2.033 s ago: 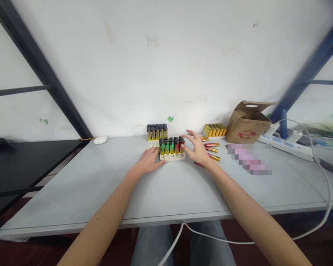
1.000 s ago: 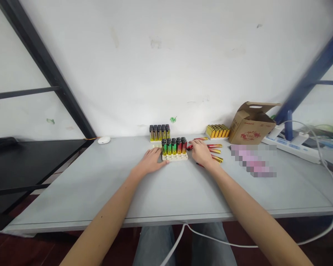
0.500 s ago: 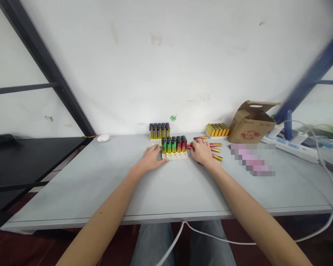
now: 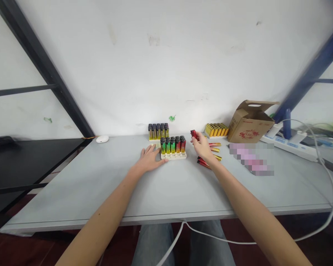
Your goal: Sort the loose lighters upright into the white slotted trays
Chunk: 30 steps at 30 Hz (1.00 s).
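A white rack (image 4: pixel 174 156) holds upright batteries, green-and-gold ones (image 4: pixel 168 146) on its left and red-and-gold ones (image 4: pixel 181 145) on its right, all with black tops. My left hand (image 4: pixel 149 159) lies flat with fingers spread, its thumb at the rack's front left corner. Right of the rack, my right hand (image 4: pixel 202 146) pinches a red battery (image 4: pixel 193 133) with a dark end, raised at a tilt. Several red-and-gold batteries (image 4: pixel 204 163) lie loose on the table, below and beside that hand, which partly covers them.
A second rack of purple-topped gold batteries (image 4: pixel 158 131) stands against the wall. At the back right are a tray of yellow batteries (image 4: pixel 217 129), an open cardboard box (image 4: pixel 245 127) and a white power strip (image 4: pixel 290 147). A white case (image 4: pixel 102 139) sits at the back left.
My right hand has lifted a red battery off the table and turned it up at a tilt. My left hand stays beside the rack.
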Tool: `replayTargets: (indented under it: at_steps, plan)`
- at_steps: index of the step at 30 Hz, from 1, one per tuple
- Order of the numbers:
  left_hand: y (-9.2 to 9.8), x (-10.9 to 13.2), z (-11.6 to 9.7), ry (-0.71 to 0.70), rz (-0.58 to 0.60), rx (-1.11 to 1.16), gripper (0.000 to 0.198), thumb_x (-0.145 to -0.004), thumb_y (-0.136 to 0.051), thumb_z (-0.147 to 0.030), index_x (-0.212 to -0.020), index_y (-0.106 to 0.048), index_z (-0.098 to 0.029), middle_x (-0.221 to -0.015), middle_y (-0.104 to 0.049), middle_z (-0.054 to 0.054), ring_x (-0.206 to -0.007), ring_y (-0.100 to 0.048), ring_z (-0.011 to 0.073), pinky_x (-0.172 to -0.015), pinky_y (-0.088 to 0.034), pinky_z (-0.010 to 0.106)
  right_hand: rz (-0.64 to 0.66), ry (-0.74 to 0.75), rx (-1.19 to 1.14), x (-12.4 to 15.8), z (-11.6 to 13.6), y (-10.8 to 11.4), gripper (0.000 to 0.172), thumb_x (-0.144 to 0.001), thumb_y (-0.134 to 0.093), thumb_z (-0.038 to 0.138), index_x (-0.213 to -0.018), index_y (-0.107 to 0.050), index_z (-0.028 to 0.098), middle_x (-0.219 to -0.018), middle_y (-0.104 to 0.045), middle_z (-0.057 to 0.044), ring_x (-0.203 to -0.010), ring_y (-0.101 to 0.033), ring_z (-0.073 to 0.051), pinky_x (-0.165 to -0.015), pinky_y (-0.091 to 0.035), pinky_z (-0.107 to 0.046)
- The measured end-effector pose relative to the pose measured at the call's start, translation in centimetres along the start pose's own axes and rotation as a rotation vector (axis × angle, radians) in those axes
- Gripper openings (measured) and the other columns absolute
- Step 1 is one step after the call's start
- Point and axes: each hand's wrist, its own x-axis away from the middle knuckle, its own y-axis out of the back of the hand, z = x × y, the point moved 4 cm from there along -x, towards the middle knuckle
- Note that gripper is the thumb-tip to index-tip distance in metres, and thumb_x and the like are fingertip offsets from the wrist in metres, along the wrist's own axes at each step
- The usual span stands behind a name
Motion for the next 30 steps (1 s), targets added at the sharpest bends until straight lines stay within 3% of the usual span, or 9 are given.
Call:
replayTargets:
  at_steps: [4, 7, 12, 17, 20, 24, 30]
  plan:
    - [-0.2, -0.1, -0.4, -0.011, -0.029, -0.006, 0.076, -0.084, -0.038, -0.078, -0.139, -0.046, -0.026, -0.155, -0.032, 0.016, -0.146, -0.022, 0.0389, -0.113, -0.014, 0.065, 0.061, -0.180, -0.409, 0.1, 1.3, -0.3, 0.014, -0.083, -0.050, 0.035, -0.087, -0.053, 0.023, -0.073, -0.052, 0.002, -0.060, -0.051, -0.013, -0.057, -0.043, -0.027]
    - [-0.5, -0.5, -0.6, -0.022, -0.076, -0.024, 0.073, -0.084, -0.039, -0.077, -0.134, -0.050, -0.025, -0.149, -0.041, 0.016, -0.143, -0.026, 0.0410, -0.111, -0.016, 0.066, 0.129, -0.275, -0.659, 0.4, 2.6, -0.5, 0.022, -0.083, -0.050, 0.046, -0.078, -0.046, 0.024, -0.064, -0.043, 0.005, -0.048, -0.039, -0.011, -0.048, -0.035, -0.026]
    - [-0.6, -0.8, -0.6, -0.038, -0.094, -0.021, 0.072, -0.082, -0.042, -0.078, -0.129, -0.055, -0.025, -0.145, -0.045, 0.014, -0.139, -0.031, 0.0416, -0.111, -0.023, 0.061, 0.321, -0.381, -0.901, 1.2, 4.0, -1.4, 0.043, -0.084, -0.046, 0.063, -0.066, -0.036, 0.025, -0.054, -0.029, 0.007, -0.042, -0.023, -0.011, -0.041, -0.025, -0.025]
    - [-0.4, -0.6, -0.7, -0.031, -0.103, -0.017, 0.071, -0.082, -0.045, -0.076, -0.128, -0.056, -0.024, -0.142, -0.047, 0.014, -0.138, -0.032, 0.0411, -0.110, -0.025, 0.059, 0.503, -0.489, -1.106, 2.3, 4.0, -2.9, 0.046, -0.083, -0.052, 0.056, -0.060, -0.028, 0.024, -0.050, -0.019, 0.009, -0.041, -0.014, -0.009, -0.037, -0.020, -0.021]
    - [-0.3, -0.6, -0.8, -0.032, -0.114, -0.022, 0.068, -0.083, -0.047, -0.074, -0.128, -0.056, -0.024, -0.142, -0.048, 0.014, -0.137, -0.034, 0.0394, -0.110, -0.027, 0.058, 0.591, -0.572, -1.288, 2.8, 3.9, -3.5, 0.044, -0.083, -0.054, 0.048, -0.060, -0.026, 0.023, -0.048, -0.019, 0.010, -0.040, -0.012, -0.007, -0.035, -0.020, -0.019]
    - [-0.2, -0.6, -1.0, -0.090, -0.147, 0.004, 0.062, -0.084, -0.051, -0.070, -0.123, -0.059, -0.022, -0.136, -0.052, 0.013, -0.132, -0.043, 0.0347, -0.112, -0.027, 0.055, 0.613, -0.592, -1.508, 3.0, 4.2, -3.3, 0.043, -0.086, -0.054, 0.046, -0.061, -0.026, 0.022, -0.048, -0.023, 0.009, -0.038, -0.018, -0.007, -0.036, -0.025, -0.018]
    - [-0.2, -0.9, -1.1, -0.237, -0.168, 0.080, 0.060, -0.088, -0.050, -0.064, -0.129, -0.056, -0.021, -0.131, -0.056, 0.013, -0.125, -0.051, 0.0308, -0.108, -0.039, 0.042, 0.652, -0.572, -1.612, 3.1, 4.5, -3.0, 0.043, -0.085, -0.053, 0.043, -0.060, -0.025, 0.022, -0.048, -0.024, 0.009, -0.037, -0.020, -0.007, -0.035, -0.026, -0.018]
